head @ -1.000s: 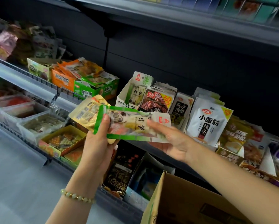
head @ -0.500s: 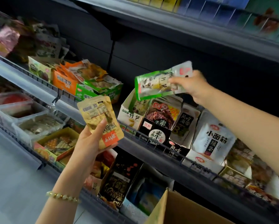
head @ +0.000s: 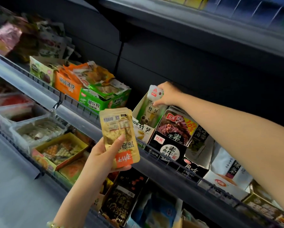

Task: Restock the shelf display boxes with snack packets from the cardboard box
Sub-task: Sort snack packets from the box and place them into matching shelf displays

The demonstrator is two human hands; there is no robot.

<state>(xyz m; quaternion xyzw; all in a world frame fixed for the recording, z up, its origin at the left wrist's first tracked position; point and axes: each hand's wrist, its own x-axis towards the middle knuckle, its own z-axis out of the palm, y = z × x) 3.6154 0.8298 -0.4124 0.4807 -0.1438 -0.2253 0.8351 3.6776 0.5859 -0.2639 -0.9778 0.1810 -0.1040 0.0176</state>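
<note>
Head view: dark shop shelf.
Landmark: one white display box.
Grip, right hand: pinches one green packet, upright inside box.
Grip, left hand: holds gold packet stack, below-left of box.

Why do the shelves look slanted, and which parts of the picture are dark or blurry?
Head view: camera tilt probably slants the shelf rail; upper shelf and back wall lie in shadow; pink packets at left are blurred; the gold packet in the left hand is bright and sharper.
</note>
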